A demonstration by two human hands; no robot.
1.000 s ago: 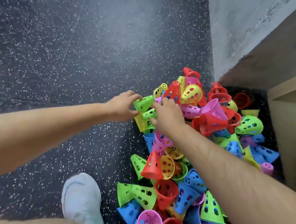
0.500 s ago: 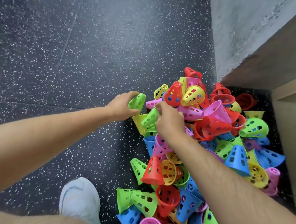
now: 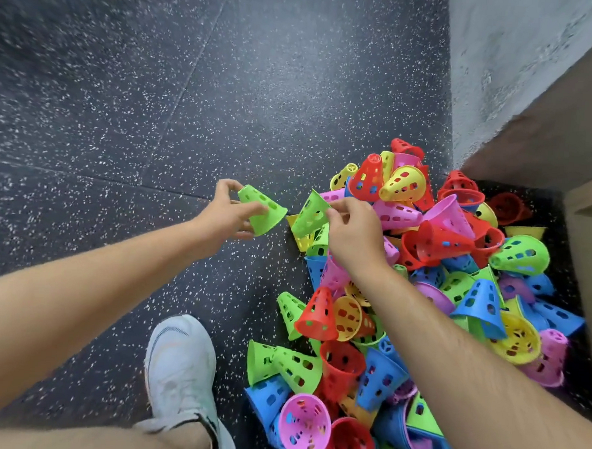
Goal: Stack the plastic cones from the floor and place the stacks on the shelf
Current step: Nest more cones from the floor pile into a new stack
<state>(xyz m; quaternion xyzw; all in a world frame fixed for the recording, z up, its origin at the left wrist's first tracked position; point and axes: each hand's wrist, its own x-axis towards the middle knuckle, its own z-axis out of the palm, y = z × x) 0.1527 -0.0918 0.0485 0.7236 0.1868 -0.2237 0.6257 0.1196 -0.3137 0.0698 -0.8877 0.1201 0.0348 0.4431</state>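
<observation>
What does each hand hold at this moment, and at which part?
The left hand grips a green cone around its side wall; the right hand pinches a second green cone at its upper edge.

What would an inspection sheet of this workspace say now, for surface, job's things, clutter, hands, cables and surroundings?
Surface: dark speckled floor, with seams between its tiles.
Job's things: jumbled pile of coloured cones on the floor by the wall; left green cone and right green cone are held apart from each other.
Clutter: nothing seen.
Hands: left hand grips the left green cone; right hand pinches the right green cone at its rim.
Cables: nothing seen.
Surroundings: grey wall; wooden unit at the right edge; white shoe beside the pile.
</observation>
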